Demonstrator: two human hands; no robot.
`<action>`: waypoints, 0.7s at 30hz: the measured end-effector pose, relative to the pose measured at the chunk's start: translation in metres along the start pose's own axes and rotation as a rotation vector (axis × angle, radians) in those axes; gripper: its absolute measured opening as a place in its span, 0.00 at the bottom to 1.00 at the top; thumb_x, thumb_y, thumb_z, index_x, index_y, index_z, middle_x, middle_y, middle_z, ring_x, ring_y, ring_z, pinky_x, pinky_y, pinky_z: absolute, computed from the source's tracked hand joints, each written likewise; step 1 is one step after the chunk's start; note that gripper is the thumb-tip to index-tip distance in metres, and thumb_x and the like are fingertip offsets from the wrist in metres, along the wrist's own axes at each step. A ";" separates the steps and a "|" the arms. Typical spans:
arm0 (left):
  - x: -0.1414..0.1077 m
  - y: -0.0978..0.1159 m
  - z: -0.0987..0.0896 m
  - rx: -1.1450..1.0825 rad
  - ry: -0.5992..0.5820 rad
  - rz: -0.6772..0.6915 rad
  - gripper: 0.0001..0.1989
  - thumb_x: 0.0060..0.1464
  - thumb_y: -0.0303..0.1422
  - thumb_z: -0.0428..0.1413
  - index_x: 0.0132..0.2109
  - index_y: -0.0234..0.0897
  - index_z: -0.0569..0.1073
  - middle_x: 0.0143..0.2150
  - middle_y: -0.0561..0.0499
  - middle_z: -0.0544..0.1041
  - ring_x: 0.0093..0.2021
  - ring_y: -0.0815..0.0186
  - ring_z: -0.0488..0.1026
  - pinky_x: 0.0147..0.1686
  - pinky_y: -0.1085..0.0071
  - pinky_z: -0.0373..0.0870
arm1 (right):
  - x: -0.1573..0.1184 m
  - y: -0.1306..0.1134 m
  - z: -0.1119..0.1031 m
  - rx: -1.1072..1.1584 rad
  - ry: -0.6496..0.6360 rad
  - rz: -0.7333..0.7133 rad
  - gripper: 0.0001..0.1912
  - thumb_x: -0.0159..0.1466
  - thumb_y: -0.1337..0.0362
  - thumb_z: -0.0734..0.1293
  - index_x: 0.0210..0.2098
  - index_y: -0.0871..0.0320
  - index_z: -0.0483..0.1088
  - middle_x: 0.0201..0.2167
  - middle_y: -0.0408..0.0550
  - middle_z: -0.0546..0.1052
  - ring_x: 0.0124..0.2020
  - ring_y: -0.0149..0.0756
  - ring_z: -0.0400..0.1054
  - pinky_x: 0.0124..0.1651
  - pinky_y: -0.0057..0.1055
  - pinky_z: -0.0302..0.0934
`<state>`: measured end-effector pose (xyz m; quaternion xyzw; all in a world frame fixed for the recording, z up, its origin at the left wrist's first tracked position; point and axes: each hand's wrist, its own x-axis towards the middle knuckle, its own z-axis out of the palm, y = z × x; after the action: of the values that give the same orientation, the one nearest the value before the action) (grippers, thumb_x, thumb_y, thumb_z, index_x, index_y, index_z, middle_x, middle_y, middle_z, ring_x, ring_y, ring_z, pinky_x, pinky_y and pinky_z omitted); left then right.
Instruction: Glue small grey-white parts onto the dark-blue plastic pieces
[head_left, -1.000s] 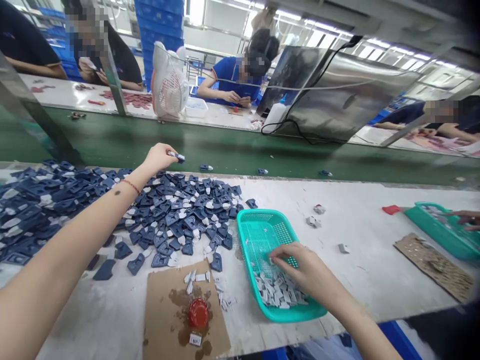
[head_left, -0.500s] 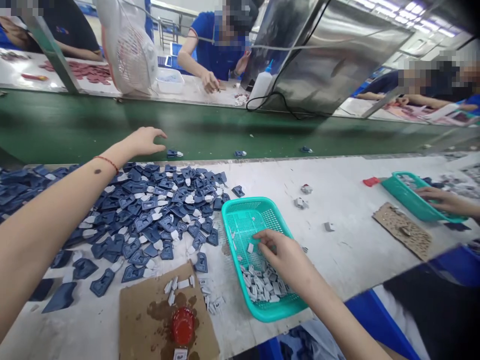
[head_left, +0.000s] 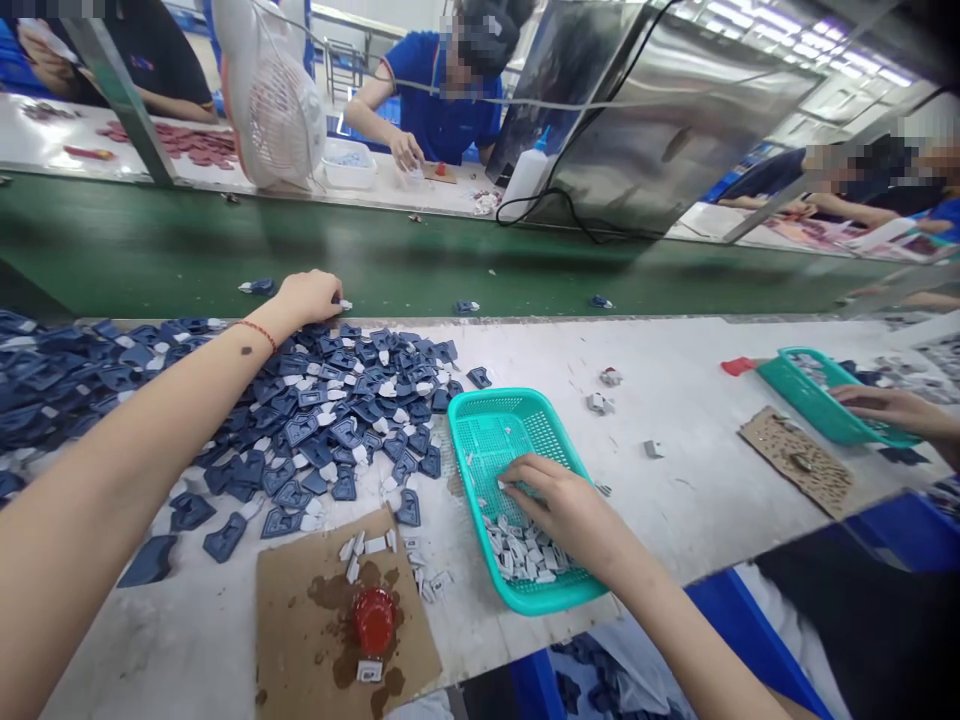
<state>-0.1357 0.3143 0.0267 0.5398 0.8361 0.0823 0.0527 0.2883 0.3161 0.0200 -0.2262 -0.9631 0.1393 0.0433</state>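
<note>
My left hand [head_left: 311, 297] is at the near edge of the green belt [head_left: 405, 265], its fingers closed on a blue piece with a white tab, mostly hidden beneath them. My right hand [head_left: 544, 495] is over the teal basket [head_left: 525, 605], fingertips pinched on a small white piece [head_left: 504, 484]. White pieces [head_left: 529, 553] lie in the basket's near half. A heap of blue pieces with white tabs [head_left: 322, 400] spreads under and beside my left forearm. Cardboard [head_left: 300, 630] at the near edge bears a red dish [head_left: 373, 620] and several white pieces.
Two blue pieces [head_left: 466, 306] lie farther right on the belt, another to the left. At right, another person's hand [head_left: 870, 403] is at a second teal basket [head_left: 825, 415], beside a speckled board [head_left: 799, 465]. Across the belt, a person in blue [head_left: 442, 110] works near a bottle [head_left: 527, 172].
My left hand has come down and closed on a piece at the belt. My right fingers have closed on a white piece. Pieces on the belt have shifted left.
</note>
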 end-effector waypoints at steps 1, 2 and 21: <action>-0.006 0.000 -0.005 -0.012 0.042 -0.015 0.17 0.51 0.39 0.56 0.44 0.34 0.78 0.47 0.41 0.80 0.49 0.51 0.74 0.48 0.64 0.69 | -0.001 -0.002 -0.002 0.044 0.023 0.019 0.08 0.67 0.67 0.60 0.37 0.56 0.72 0.37 0.51 0.77 0.39 0.43 0.74 0.41 0.39 0.70; -0.013 0.001 -0.010 -0.044 0.096 -0.028 0.17 0.54 0.39 0.54 0.46 0.33 0.77 0.48 0.41 0.79 0.49 0.52 0.74 0.48 0.64 0.69 | -0.002 -0.006 -0.004 0.092 0.048 0.041 0.08 0.67 0.66 0.61 0.38 0.56 0.72 0.37 0.51 0.77 0.39 0.42 0.74 0.40 0.38 0.70; -0.337 0.060 0.023 -1.825 -0.023 -0.585 0.20 0.45 0.35 0.66 0.46 0.38 0.73 0.40 0.51 0.77 0.33 0.66 0.79 0.34 0.73 0.77 | -0.014 -0.157 0.024 0.249 -0.061 -0.179 0.07 0.66 0.70 0.61 0.37 0.58 0.71 0.35 0.51 0.75 0.38 0.39 0.72 0.41 0.35 0.68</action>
<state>0.0603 0.0331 0.0153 0.0614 0.5509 0.6803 0.4795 0.2312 0.1691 0.0413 -0.1279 -0.9556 0.2600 0.0541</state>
